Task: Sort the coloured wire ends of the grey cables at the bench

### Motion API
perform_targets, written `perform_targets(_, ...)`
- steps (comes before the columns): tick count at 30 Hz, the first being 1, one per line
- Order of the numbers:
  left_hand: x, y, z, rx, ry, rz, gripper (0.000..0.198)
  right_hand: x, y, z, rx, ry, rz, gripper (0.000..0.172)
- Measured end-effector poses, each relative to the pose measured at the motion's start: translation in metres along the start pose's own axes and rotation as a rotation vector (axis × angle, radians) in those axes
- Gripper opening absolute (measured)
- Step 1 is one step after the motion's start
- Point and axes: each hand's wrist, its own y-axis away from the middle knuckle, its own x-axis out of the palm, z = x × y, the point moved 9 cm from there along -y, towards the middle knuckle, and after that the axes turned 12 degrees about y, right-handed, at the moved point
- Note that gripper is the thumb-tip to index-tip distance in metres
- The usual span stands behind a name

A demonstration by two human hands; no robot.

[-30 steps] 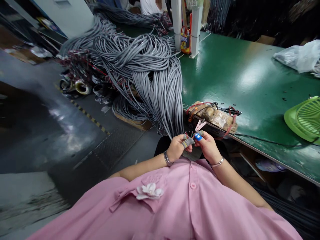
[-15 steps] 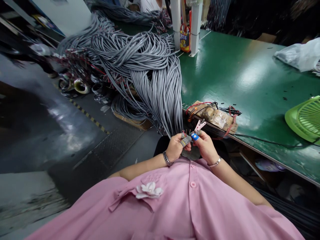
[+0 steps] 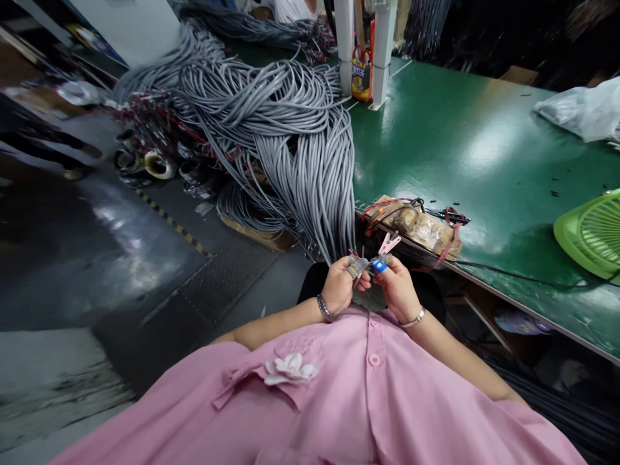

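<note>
A thick bundle of grey cables (image 3: 310, 161) hangs off the green table's left edge down toward my lap. My left hand (image 3: 340, 284) is closed around one cable's end, where thin red and green wire tips stick out. My right hand (image 3: 396, 287), its fingertips wrapped in blue and grey tape, pinches those wire tips beside a small pink clip tool (image 3: 387, 244). Both hands touch each other just above my pink shirt.
A brown taped block with red straps (image 3: 417, 226) sits on the green table (image 3: 484, 148) edge right behind my hands. A green plastic basket (image 3: 591, 232) lies at the right, a clear bag (image 3: 581, 113) far right. White posts (image 3: 380, 51) stand behind. Floor at left holds tape rolls (image 3: 157, 166).
The hands have stayed together at the cable end, with only slight finger shifts. The view has tipped a little.
</note>
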Motion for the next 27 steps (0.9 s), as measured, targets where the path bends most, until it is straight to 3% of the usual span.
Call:
perform_targets(5,0.003,0.001,0.004,-0.033,0.026,0.046,0.031,0.007,-0.001,0.004,0.000,-0.057,0.024,0.022)
perform_targets(15,0.002,0.003,-0.004,-0.035,0.101,0.020,0.034,-0.013,-0.005,-0.009,0.010,0.017,0.007,0.019)
perform_targets(19,0.002,0.002,-0.004,-0.022,0.115,0.017,0.035,-0.014,0.000,-0.015,0.086,0.003,0.026,0.022)
perform_targets(22,0.000,0.001,-0.001,-0.010,0.100,0.016,0.034,-0.012,0.001,-0.017,0.122,0.085,0.040,0.026)
perform_targets(27,0.002,0.004,0.000,0.034,-0.031,0.054,0.032,-0.017,-0.003,-0.006,0.042,0.276,-0.038,0.034)
